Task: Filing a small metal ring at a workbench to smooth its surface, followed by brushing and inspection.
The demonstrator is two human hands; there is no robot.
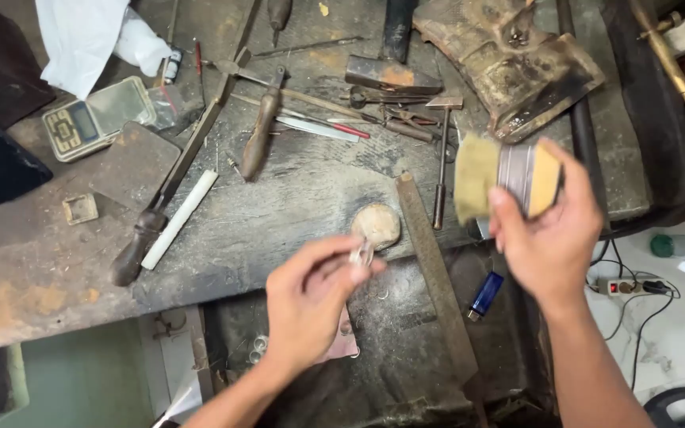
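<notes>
Pinched between thumb and fingertips, the left hand (pixel 307 305) has a tight grip on a small ring (pixel 362 254) of thin pale metal, though it is too small and blurred to be sure of its shape. It is held in the air just in front of the worktop (pixel 57 261) edge, right below a round wooden peg (pixel 376 225). The right hand (pixel 545 230) is closed around a block (pixel 517 176) with yellowish ends and a grey banded middle, gripped from below with thumb on one side and fingers on the other, raised above the worktop's right part.

A long flat file (pixel 435 277) lies slanted between the two hands. A blue lighter (pixel 485 294) rests lower down, just left of the right wrist. Farther back lie a hammer (pixel 390 67), a white stick (pixel 180 219) and a small scale (pixel 97 117).
</notes>
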